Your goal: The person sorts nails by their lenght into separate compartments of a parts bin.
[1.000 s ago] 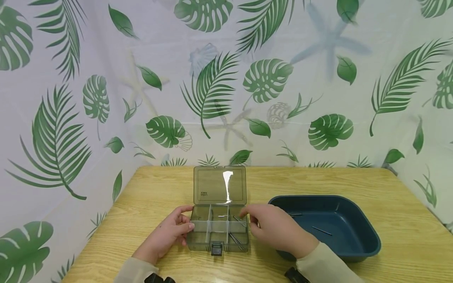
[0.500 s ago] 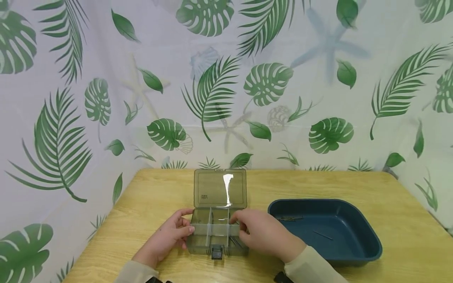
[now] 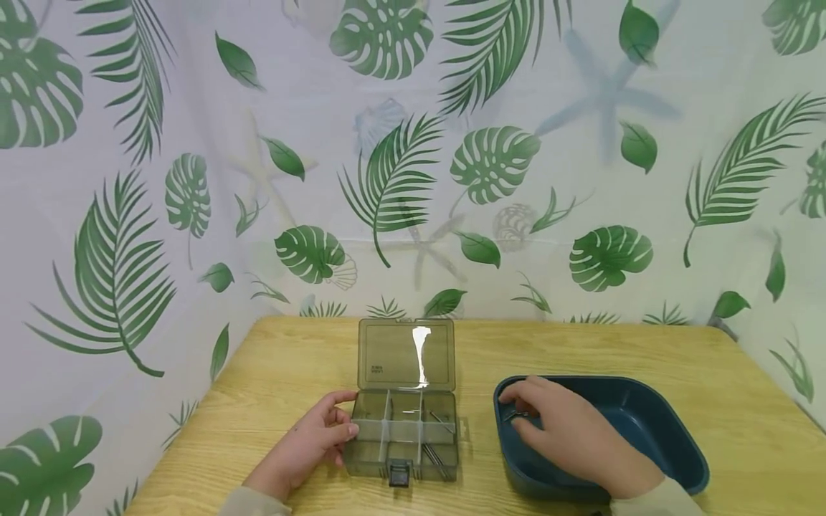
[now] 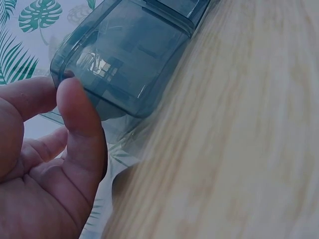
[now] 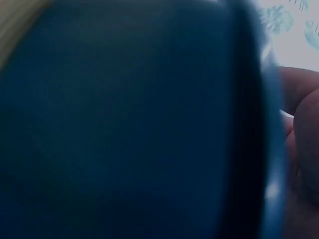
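A smoky see-through compartment box (image 3: 366,467) stands on the table with its lid (image 3: 390,355) raised at the back. My left hand (image 3: 312,438) holds its left side between thumb and index finger; the left wrist view shows both digits at the box's corner (image 4: 62,69). Thin metal rods (image 3: 435,459) lie in the front right compartment, with another in the back right one. Inside the dark blue basin (image 3: 645,423), my right hand (image 3: 574,433) reaches down at the left end. Its thumb and index finger stand apart around small metal rods (image 3: 515,415).
The wooden table (image 3: 310,344) runs back to a white cloth wall (image 3: 413,279) printed with green leaves. A strip of table separates the box from the basin on its right. In the right wrist view, the blurred basin wall (image 5: 124,124) covers most of the picture.
My right hand has left the right-hand compartments of the box and moved right into the basin. My left hand stays on the box. The whole head view has shifted slightly.
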A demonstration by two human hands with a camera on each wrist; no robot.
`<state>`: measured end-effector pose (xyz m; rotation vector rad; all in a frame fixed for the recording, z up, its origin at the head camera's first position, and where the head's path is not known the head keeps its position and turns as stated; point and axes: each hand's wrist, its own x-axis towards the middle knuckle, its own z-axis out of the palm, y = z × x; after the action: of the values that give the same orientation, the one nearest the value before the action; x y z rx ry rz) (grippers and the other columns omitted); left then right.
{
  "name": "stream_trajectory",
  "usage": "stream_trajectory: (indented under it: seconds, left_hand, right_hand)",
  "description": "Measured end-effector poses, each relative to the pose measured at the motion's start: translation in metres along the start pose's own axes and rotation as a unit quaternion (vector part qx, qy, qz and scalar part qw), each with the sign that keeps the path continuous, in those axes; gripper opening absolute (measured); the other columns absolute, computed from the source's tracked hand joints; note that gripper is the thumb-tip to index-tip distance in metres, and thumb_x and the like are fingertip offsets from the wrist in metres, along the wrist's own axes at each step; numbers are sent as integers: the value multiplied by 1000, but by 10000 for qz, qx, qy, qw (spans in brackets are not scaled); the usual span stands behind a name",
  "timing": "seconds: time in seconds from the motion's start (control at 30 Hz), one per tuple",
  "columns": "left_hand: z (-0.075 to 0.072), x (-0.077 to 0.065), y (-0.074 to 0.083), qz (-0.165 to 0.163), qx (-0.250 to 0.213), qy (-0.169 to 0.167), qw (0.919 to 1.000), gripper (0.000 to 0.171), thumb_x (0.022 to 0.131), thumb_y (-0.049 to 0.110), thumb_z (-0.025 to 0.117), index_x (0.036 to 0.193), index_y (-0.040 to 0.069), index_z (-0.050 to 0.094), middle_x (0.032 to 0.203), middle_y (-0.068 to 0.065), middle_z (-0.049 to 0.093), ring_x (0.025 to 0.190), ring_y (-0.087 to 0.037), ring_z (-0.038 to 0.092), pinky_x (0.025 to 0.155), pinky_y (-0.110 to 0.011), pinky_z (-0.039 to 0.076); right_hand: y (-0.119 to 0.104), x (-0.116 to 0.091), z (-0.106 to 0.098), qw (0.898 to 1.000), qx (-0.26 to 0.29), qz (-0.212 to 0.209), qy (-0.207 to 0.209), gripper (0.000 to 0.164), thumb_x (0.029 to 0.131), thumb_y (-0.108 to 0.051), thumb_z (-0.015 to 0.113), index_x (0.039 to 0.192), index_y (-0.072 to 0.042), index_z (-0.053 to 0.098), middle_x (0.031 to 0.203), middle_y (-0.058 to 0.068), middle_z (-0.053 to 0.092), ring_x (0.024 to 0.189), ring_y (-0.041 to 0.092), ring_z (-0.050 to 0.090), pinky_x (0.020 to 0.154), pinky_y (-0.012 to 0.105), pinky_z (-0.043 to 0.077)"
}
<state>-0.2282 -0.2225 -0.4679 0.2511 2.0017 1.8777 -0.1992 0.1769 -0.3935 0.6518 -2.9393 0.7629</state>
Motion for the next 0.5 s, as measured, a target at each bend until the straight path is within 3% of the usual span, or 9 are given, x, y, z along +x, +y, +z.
stream_trajectory:
  seconds: [0.1,0.27,0.5]
  left_hand:
    - [0,0,0,-52,-4,-7,10000,65,101,15,65,155,5,30,103,-10,48,70,-16,45,57,-30,52]
    - [1,0,2,-80,48,-34,10000,64,102,15,63,156,6,30,103,-10,49,69,-16,44,57,-30,53]
    - [1,1,1,-80,87,43,9999,65,101,15,64,156,6,31,103,-10,49,70,-15,46,57,-30,53]
  right_hand:
    - [24,-12,-11,9993,-13,359,-116,29,95,-20,72,123,-23,67,115,-8,63,101,11,62,81,38,55]
    - [59,-26,-22,9981,-272,523,-188,32,93,-21,74,125,-18,67,116,-3,64,100,17,63,78,40,55]
    - [86,-34,-29,9962,-496,631,-353,33,89,-15,77,121,-14,68,102,-4,62,89,15,57,72,39,52]
